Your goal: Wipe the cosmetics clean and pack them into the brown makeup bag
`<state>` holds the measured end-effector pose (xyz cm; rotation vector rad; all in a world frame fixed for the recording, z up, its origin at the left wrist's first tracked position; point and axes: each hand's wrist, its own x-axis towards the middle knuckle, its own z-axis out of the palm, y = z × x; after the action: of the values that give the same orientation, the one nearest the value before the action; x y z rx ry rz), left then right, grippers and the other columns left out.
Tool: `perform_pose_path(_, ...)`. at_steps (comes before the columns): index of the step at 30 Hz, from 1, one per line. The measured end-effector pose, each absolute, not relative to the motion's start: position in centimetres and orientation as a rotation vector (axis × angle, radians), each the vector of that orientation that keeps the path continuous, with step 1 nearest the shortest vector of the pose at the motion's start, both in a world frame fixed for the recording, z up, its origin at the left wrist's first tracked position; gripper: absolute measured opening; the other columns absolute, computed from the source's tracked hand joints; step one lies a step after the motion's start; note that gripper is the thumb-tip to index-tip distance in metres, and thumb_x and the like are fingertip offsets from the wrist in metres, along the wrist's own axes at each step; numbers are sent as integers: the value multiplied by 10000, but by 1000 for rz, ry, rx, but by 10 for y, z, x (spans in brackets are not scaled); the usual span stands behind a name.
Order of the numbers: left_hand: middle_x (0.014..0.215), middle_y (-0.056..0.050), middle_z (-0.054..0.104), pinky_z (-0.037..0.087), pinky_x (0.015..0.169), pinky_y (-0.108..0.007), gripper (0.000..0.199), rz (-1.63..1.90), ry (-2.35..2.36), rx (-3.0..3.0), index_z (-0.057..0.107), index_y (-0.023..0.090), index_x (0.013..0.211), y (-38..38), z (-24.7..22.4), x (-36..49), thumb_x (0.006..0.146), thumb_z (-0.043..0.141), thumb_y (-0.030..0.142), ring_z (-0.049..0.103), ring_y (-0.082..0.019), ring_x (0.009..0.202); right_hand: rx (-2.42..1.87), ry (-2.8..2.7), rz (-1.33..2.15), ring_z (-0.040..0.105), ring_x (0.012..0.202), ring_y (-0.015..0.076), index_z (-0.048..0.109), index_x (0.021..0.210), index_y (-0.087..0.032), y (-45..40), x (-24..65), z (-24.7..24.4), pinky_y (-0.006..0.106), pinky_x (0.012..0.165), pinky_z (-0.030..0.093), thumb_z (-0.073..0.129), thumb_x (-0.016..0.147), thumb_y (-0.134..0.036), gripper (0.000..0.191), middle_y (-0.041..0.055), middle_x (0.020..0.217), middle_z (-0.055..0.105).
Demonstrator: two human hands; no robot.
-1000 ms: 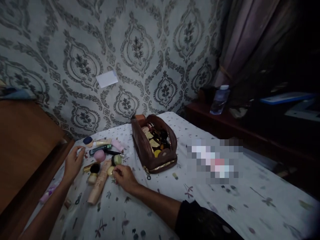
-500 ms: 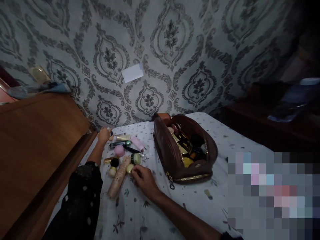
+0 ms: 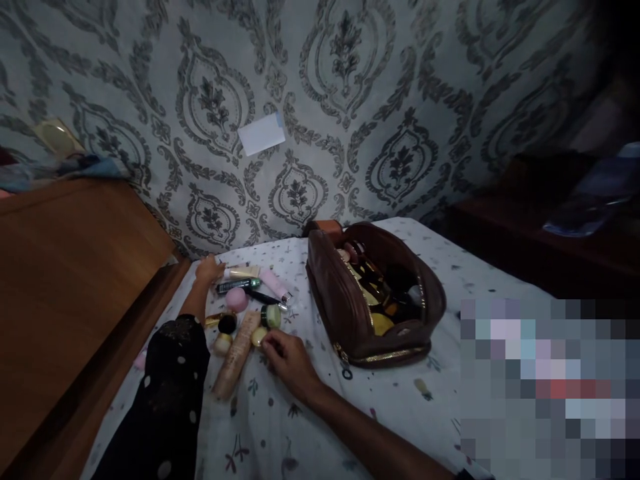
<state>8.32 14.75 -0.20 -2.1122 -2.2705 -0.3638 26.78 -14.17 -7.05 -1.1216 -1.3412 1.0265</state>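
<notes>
My left hand point(image 3: 209, 268) is at the far left of a group of cosmetics on the patterned sheet, its fingers curled and whatever they hold hidden. Beside it lie a cream tube point(image 3: 243, 273), a dark green tube point(image 3: 239, 286) and a pink tube point(image 3: 275, 285). Nearer are a pink round jar point(image 3: 237, 299), a black pen-like stick point(image 3: 265, 299), and a green-lidded jar point(image 3: 271, 316). My right hand point(image 3: 293, 363) has its thumb and fingers pinched at the edge of a small yellow jar point(image 3: 259, 337). A long beige tube point(image 3: 237, 357) lies beside that jar.
An open brown bag point(image 3: 333, 300) with gold zips stands to the right, several items inside. Wooden furniture point(image 3: 75, 267) borders the bed on the left. Behind is a patterned wall point(image 3: 300, 133) with a white paper point(image 3: 261, 135). A clear bottle point(image 3: 595, 187) lies at right.
My left hand has lowered slightly; the small dark, white-topped item seen at its fingers before is no longer visible. My right hand stays at the yellow jar. The view has shifted a little.
</notes>
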Motion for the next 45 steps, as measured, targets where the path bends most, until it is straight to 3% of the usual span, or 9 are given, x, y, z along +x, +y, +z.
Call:
perform_pose_path(4, 1163, -229, 657, 487, 901, -426, 444, -609, -2240, -2133, 585, 89, 1182, 135, 8, 77, 848, 611, 380, 609, -367, 1147, -1135, -1346, 1031, 553, 522, 136, 541, 730, -200, -142, 268, -70, 227, 536, 387, 470, 875, -287, 183, -29, 568, 519)
perform_pose_path(12, 1027, -87, 715, 535, 753, -304, 517, -1080, -2007, -2480, 606, 130, 1184, 50, 41, 77, 867, 502, 526, 681, -223, 890, -1134, -1385, 1005, 604, 581, 137, 578, 777, -191, -139, 266, -76, 235, 591, 428, 502, 863, -244, 126, -26, 612, 576)
perform_pose_path(15, 1106, -69, 706, 525, 885, -320, 486, -1207, -1759, -2784, 652, 183, 1124, -16, 45, 84, 835, 541, 557, 660, -231, 1012, -1088, -1345, 1063, 607, 591, 128, 586, 855, -190, -139, 264, -77, 238, 603, 452, 538, 831, -213, 58, -30, 668, 595)
perform_pose_path(20, 1236, -88, 669, 485, 1009, -397, 529, -1082, -1696, -2945, 577, 189, 1248, -110, 31, 89, 820, 606, 499, 624, -270, 1146, -928, -1385, 1066, 642, 821, 160, 445, 1315, -227, -151, 267, -68, 291, 737, 518, 734, 671, -172, 708, 24, 1036, 638)
perform_pose_path(23, 1306, -94, 632, 478, 1031, -413, 490, -961, -1576, -2933, 548, 223, 1289, -140, 14, 90, 866, 582, 469, 590, -275, 1224, -897, -1511, 994, 612, 1046, 223, 382, 1385, -235, -166, 272, -57, 345, 862, 514, 795, 622, -180, 870, 77, 1241, 580)
perform_pose_path(26, 1303, -88, 627, 529, 977, -388, 477, -803, -1424, -2935, 509, 257, 1340, -159, -5, 95, 906, 561, 450, 619, -260, 1198, -921, -1602, 856, 572, 1113, 250, 478, 1288, -196, -183, 275, -53, 381, 944, 477, 771, 662, -218, 692, 92, 1227, 577)
perform_pose_path(31, 1348, -116, 600, 566, 931, -401, 491, -651, -1165, -2697, 494, 259, 1385, -179, -39, 108, 939, 521, 461, 608, -288, 1228, -1035, -1652, 673, 572, 920, 214, 559, 1016, -201, -200, 280, -75, 343, 854, 482, 700, 703, -278, 352, 40, 986, 608)
perform_pose_path(38, 1252, -100, 692, 575, 927, -426, 466, -610, -788, -2599, 547, 283, 1380, -171, -63, 120, 938, 503, 426, 664, -298, 1135, -1240, -1818, 556, 618, 917, 255, 565, 1022, -165, -194, 285, -98, 367, 895, 457, 659, 643, -234, 397, 105, 1023, 677)
perform_pose_path(45, 1163, -88, 736, 601, 886, -465, 421, -639, -988, -2654, 665, 288, 1261, -158, -60, 129, 933, 456, 448, 691, -309, 1079, -1211, -1805, 522, 653, 917, 279, 587, 1038, -137, -190, 283, -99, 369, 893, 464, 737, 632, -317, 469, 119, 1005, 705)
